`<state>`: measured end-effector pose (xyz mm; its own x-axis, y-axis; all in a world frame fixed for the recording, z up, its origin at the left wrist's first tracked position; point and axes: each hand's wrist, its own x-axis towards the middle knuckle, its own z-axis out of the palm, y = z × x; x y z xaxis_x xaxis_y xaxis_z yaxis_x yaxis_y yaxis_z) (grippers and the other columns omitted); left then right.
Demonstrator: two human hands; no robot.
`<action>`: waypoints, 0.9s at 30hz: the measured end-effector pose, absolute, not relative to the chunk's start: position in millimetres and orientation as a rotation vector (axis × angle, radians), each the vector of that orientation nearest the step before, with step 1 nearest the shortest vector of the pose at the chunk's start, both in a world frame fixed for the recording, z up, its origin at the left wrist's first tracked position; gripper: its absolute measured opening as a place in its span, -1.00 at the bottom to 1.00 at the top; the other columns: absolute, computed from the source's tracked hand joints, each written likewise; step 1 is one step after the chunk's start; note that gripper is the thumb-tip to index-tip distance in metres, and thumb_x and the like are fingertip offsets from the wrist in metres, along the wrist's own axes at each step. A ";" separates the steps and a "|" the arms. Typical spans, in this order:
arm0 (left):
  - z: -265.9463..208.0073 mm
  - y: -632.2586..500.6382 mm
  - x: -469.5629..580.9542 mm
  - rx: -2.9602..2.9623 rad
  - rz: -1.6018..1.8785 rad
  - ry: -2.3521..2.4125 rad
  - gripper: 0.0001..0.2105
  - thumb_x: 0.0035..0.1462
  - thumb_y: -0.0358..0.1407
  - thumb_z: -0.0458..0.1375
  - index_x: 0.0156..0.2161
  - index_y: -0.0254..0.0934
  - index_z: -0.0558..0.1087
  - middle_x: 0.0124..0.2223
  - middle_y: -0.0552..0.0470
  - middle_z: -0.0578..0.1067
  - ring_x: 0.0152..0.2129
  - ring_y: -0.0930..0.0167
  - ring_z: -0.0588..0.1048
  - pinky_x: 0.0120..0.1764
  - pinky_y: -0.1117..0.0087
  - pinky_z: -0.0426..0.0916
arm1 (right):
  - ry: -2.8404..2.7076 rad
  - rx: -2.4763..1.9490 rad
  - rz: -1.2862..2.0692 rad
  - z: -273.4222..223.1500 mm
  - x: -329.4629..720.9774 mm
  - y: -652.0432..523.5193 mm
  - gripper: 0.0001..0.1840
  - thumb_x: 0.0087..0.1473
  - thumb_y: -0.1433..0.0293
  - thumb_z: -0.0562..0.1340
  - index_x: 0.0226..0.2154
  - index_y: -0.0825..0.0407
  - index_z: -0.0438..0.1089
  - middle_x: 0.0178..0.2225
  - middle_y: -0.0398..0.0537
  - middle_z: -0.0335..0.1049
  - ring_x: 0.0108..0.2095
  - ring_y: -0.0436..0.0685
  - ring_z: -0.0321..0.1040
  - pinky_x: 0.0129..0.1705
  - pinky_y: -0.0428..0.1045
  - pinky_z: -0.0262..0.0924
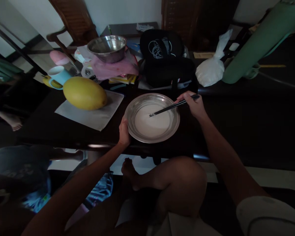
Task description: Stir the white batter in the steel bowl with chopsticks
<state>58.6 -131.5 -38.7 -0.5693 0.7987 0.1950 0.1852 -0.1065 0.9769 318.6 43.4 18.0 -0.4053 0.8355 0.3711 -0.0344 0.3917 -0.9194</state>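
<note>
A wide metal bowl [176, 123] stands near the front edge of the dark table, with a smooth white mixture [153, 126] in its bottom. My left hand [124, 131] grips the bowl's left rim; its fingers are partly hidden beneath the side. In my right hand [193, 104], at the bowl's right, is a pair of dark chopsticks [170, 107]. Their tips reach the mixture near the middle and carry some white residue.
A large yellow melon [85, 93] lies on a pale sheet [98, 118] at left, beside a light-blue mug [60, 76]. Behind are a second metal bowl [108, 49], a black bag [167, 72], a tied bag of white powder [209, 70] and a green rolled mat [258, 42].
</note>
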 end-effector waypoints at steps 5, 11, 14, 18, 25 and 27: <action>-37.6 -131.5 59.1 1.073 1.726 1.690 -0.57 0.25 -0.04 -0.02 -0.02 -0.30 0.49 0.06 -0.13 0.51 0.05 0.19 0.42 0.16 0.19 0.25 | -1.639 -0.714 1.162 14.8 318.7 46.4 -0.53 0.15 -0.05 0.14 -0.48 -0.03 0.42 -0.63 -0.16 0.42 -0.54 0.04 0.45 -0.39 -0.02 0.37; -37.7 -133.6 59.6 1.068 1.715 1.686 -0.56 0.25 -0.01 -0.02 -0.04 -0.28 0.50 0.09 -0.11 0.50 0.08 0.20 0.40 0.17 0.22 0.24 | -1.745 -0.669 1.187 17.3 317.7 42.0 -0.57 0.13 -0.03 0.18 -0.40 -0.02 0.48 -0.50 -0.13 0.54 -0.42 0.05 0.50 -0.28 0.00 0.40; -39.6 -133.1 59.3 1.049 1.717 1.678 -0.56 0.24 0.01 -0.01 -0.05 -0.26 0.49 0.08 -0.10 0.50 0.06 0.20 0.41 0.15 0.21 0.27 | -1.637 -0.694 1.126 17.4 320.4 47.0 -0.56 0.13 -0.03 0.18 -0.43 -0.02 0.47 -0.57 -0.15 0.50 -0.50 0.04 0.48 -0.37 -0.02 0.38; -40.1 -132.1 58.3 1.057 1.720 1.723 -0.56 0.23 0.01 0.00 -0.05 -0.27 0.50 0.06 -0.10 0.51 0.05 0.21 0.42 0.14 0.22 0.27 | -1.576 -0.684 1.152 13.9 318.5 47.9 -0.54 0.14 -0.04 0.17 -0.50 -0.03 0.43 -0.64 -0.17 0.44 -0.59 0.02 0.42 -0.46 -0.04 0.35; -39.5 -132.1 58.0 1.067 1.709 1.716 -0.53 0.25 0.01 -0.02 0.03 -0.29 0.47 0.06 -0.10 0.51 0.03 0.23 0.43 0.14 0.21 0.27 | -1.679 -0.678 1.161 15.6 315.6 43.1 -0.56 0.13 -0.02 0.19 -0.43 -0.01 0.47 -0.54 -0.13 0.52 -0.47 0.04 0.49 -0.32 -0.01 0.41; -39.7 -132.1 58.0 1.072 1.710 1.721 -0.52 0.26 0.01 -0.03 0.04 -0.30 0.47 0.07 -0.12 0.51 0.05 0.23 0.42 0.16 0.22 0.25 | -1.606 -0.703 1.105 16.4 317.8 47.0 -0.54 0.12 -0.04 0.19 -0.46 -0.01 0.45 -0.59 -0.15 0.47 -0.51 0.04 0.48 -0.37 -0.02 0.40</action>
